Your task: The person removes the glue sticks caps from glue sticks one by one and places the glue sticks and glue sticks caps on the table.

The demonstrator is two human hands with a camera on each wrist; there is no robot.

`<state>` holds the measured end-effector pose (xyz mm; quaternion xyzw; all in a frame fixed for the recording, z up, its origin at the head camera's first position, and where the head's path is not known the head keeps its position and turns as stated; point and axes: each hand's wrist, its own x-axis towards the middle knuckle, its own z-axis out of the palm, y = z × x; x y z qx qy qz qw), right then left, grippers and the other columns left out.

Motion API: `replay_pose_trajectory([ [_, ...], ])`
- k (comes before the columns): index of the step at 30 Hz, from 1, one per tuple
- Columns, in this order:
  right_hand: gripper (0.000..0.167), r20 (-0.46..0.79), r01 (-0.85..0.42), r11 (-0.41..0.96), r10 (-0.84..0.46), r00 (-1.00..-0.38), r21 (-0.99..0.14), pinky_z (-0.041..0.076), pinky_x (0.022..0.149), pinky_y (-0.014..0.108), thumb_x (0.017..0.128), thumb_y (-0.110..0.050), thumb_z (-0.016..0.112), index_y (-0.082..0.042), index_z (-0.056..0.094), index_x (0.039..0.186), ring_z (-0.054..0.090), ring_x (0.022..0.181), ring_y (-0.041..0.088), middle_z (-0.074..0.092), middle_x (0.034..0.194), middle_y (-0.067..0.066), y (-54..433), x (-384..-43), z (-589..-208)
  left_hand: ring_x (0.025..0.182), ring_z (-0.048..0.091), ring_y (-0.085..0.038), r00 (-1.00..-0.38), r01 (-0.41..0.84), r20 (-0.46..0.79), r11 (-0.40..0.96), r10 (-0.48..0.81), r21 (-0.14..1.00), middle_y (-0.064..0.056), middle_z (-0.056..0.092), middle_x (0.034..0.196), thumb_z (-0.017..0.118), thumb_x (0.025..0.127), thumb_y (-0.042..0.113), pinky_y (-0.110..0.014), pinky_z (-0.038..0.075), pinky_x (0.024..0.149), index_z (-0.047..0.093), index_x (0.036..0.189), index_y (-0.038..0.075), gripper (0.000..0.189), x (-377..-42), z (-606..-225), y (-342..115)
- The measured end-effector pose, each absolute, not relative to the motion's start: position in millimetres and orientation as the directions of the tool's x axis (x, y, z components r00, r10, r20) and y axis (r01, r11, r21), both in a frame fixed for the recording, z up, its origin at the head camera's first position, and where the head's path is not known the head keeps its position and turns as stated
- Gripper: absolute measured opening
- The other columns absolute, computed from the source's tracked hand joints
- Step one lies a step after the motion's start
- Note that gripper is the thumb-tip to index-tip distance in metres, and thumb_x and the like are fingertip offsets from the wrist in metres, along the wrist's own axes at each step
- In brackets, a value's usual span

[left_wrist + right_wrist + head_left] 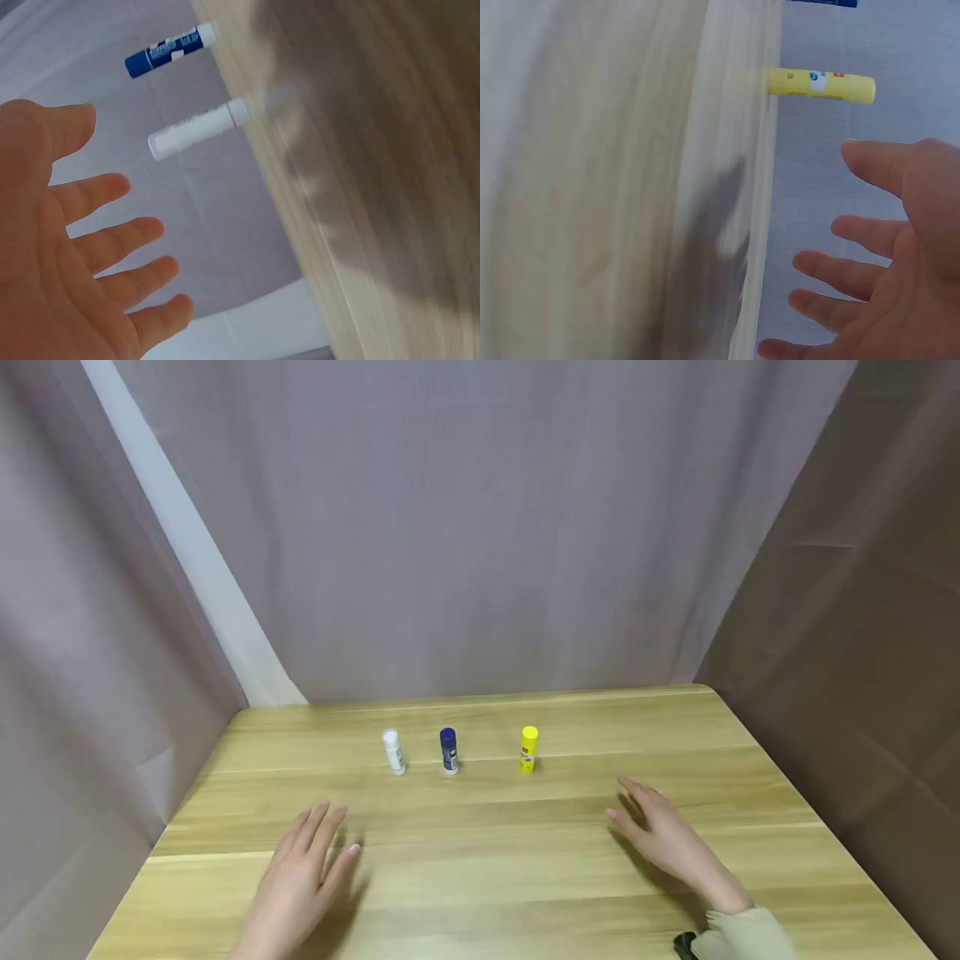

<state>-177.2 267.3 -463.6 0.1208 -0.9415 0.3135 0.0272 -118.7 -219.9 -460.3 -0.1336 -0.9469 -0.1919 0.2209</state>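
Note:
Three glue sticks stand upright in a loose row on the table: a white glue stick, a dark blue one with a white base and a yellow glue stick. Nearest to the white one is my left hand, held above the wood with fingers spread and nothing in them. To the right of the yellow one, my right hand hovers with its fingers extended, also holding nothing. Both palms show bare in the wrist views, where the white glue stick and the yellow glue stick stand apart from the fingers.
The wooden table has its far edge behind the glue sticks. Grey curtains hang behind and to the left, with a pale strip between them. A brown curtain hangs on the right. A dark band sits at my right sleeve.

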Motion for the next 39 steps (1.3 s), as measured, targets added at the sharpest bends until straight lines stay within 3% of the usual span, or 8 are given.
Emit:
replay_pose_trajectory([
  [6, 0.07, 0.099, -0.232, 0.751, -0.219, -0.971, -0.619, 0.038, 0.103, 0.067, 0.104, -0.038, 0.056, 0.005, 0.032, 0.153, 0.051, 0.125, 0.051, 0.043, 0.146, 0.034, 264, -204, -465, 0.13, 0.046, -0.052, -0.863, 0.36, 0.46, 0.894, 0.21, 0.267, -0.026, 0.05, 0.144, 0.072, 0.094, 0.027, -0.066, 0.036, 0.106, 0.056, 0.14, 0.002, 0.054, -119, -458, -216],
  [10, 0.067, 0.096, -0.23, 0.709, -0.224, -0.97, -0.666, 0.043, 0.102, 0.061, 0.102, -0.035, 0.061, 0.002, 0.037, 0.151, 0.058, 0.12, 0.046, 0.051, 0.142, 0.03, 247, -233, -464, 0.128, 0.049, -0.05, -0.87, 0.353, 0.45, 0.891, 0.201, 0.286, -0.025, 0.052, 0.143, 0.072, 0.095, 0.027, -0.065, 0.043, 0.1, 0.056, 0.139, 0.002, 0.053, -118, -457, -215],
  [11, 0.065, 0.101, -0.232, 0.698, -0.224, -0.969, -0.677, 0.042, 0.104, 0.061, 0.101, -0.035, 0.063, 0.001, 0.04, 0.15, 0.053, 0.127, 0.046, 0.054, 0.14, 0.028, 242, -241, -464, 0.129, 0.049, -0.049, -0.872, 0.353, 0.447, 0.889, 0.199, 0.292, -0.024, 0.051, 0.144, 0.071, 0.096, 0.027, -0.064, 0.045, 0.098, 0.056, 0.139, 0.002, 0.052, -118, -456, -214],
  [17, 0.064, 0.076, -0.194, 0.608, -0.215, -0.974, -0.77, 0.046, 0.103, 0.056, 0.097, -0.03, 0.069, 0.0, 0.044, 0.147, 0.056, 0.125, 0.042, 0.056, 0.137, 0.024, 207, -274, -466, 0.127, 0.053, -0.043, -0.87, 0.363, 0.446, 0.885, 0.21, 0.291, -0.021, 0.055, 0.14, 0.069, 0.097, 0.03, -0.06, 0.049, 0.096, 0.054, 0.142, 0.004, 0.053, -116, -457, -210],
  [23, 0.069, 0.034, -0.127, 0.543, -0.177, -0.984, -0.83, 0.045, 0.105, 0.054, 0.094, -0.025, 0.074, 0.003, 0.041, 0.147, 0.054, 0.126, 0.044, 0.053, 0.14, 0.027, 178, -287, -475, 0.12, 0.06, -0.033, -0.878, 0.35, 0.428, 0.897, 0.214, 0.269, -0.012, 0.063, 0.131, 0.073, 0.095, 0.028, -0.052, 0.055, 0.091, 0.06, 0.137, 0.007, 0.049, -108, -463, -206],
  [28, 0.055, 0.058, -0.141, 0.502, -0.177, -0.983, -0.853, 0.045, 0.105, 0.054, 0.092, -0.018, 0.074, 0.005, 0.05, 0.136, 0.057, 0.124, 0.043, 0.059, 0.132, 0.027, 161, -297, -482, 0.117, 0.062, -0.032, -0.897, 0.344, 0.383, 0.894, 0.222, 0.287, -0.011, 0.064, 0.131, 0.072, 0.095, 0.028, -0.05, 0.056, 0.089, 0.062, 0.135, 0.008, 0.046, -107, -465, -202],
  [33, 0.042, 0.084, -0.151, 0.553, -0.145, -0.986, -0.82, 0.048, 0.099, 0.054, 0.091, -0.021, 0.076, 0.001, 0.057, 0.12, 0.062, 0.112, 0.038, 0.067, 0.116, 0.02, 159, -298, -488, 0.116, 0.063, -0.03, -0.908, 0.362, 0.328, 0.881, 0.26, 0.304, -0.008, 0.065, 0.129, 0.07, 0.096, 0.031, -0.049, 0.056, 0.089, 0.063, 0.134, 0.011, 0.044, -108, -470, -195],
  [39, 0.028, 0.147, -0.229, 0.586, -0.185, -0.972, -0.777, 0.052, 0.092, 0.05, 0.094, -0.016, 0.072, 0.0, 0.064, 0.114, 0.066, 0.102, 0.032, 0.07, 0.108, 0.015, 158, -297, -490, 0.115, 0.063, -0.03, -0.906, 0.366, 0.332, 0.88, 0.263, 0.304, -0.007, 0.066, 0.127, 0.069, 0.097, 0.034, -0.049, 0.056, 0.088, 0.064, 0.133, 0.012, 0.042, -111, -469, -194],
])
